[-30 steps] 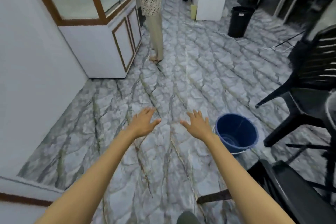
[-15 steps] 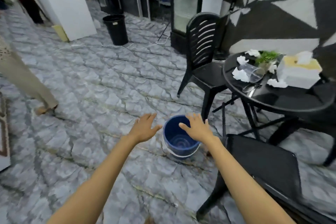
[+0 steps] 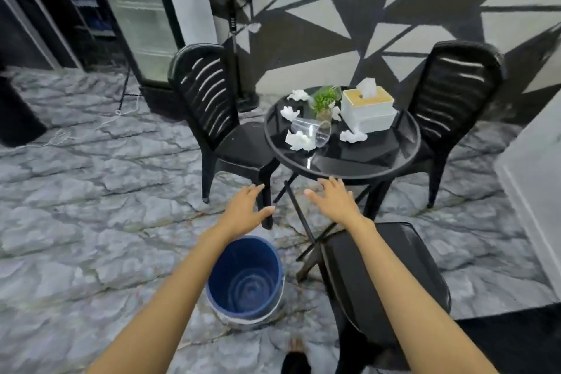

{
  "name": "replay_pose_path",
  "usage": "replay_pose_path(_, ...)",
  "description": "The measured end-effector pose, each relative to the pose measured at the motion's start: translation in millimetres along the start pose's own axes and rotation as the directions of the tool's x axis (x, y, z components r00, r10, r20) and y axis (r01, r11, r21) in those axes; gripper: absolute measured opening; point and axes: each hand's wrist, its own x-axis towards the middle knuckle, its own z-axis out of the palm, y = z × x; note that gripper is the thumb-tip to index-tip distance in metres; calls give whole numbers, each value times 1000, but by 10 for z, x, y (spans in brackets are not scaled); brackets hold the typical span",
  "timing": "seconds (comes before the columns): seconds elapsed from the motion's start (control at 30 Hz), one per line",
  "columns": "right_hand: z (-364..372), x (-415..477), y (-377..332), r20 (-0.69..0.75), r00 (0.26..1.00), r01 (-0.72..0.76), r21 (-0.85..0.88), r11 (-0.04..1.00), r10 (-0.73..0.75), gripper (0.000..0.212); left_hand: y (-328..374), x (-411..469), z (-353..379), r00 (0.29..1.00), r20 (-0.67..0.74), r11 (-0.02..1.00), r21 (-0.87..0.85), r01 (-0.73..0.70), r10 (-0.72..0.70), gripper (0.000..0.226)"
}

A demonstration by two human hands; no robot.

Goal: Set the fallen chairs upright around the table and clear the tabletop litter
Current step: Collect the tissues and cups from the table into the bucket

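No readable writing anywhere. Both hands are spread flat and holding nothing: left hand hovers above the blue bucket, right hand at 6 o'clock off the round black table. On top: crumpled tissues, a tipped plastic cup, tissue box. One chair lies at 5 o'clock.
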Motion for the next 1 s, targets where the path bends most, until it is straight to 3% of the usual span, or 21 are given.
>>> replay_pose_path(0.17,-280,862,180,-153,987,-29,193,981,59,72,56,1024,-70,997,-72,997,-71,-8,3,65)
replay_pose_path(0.33,-588,1705,260,-205,973,-33,338,940,108,77,153,2062,-59,996,-81,992,-119,30,-40,64)
replay_pose_path(0.5,-670,2485,356,-279,956,-13,277,961,94,96,224,2918,56,994,-104,980,-199,22,-43,64)
replay_pose_path(0.63,-607,2956,459,-241,968,-22,187,982,67,105,154,3426,190,997,-75,985,-174,0,-14,66)
replay_pose_path(0.8,-461,3179,601,-201,978,-27,149,988,57,99,26,3743,404,995,95,997,-75,2,5,75)
replay_pose_path(0.93,-395,3168,674,-251,962,-45,225,973,102,84,-87,3768,572,999,-36,999,48,-6,8,44)
replay_pose_path(1.0,-401,3128,675,-273,954,-33,304,952,120,77,-121,3717,575,991,-135,1000,7,11,-10,30)
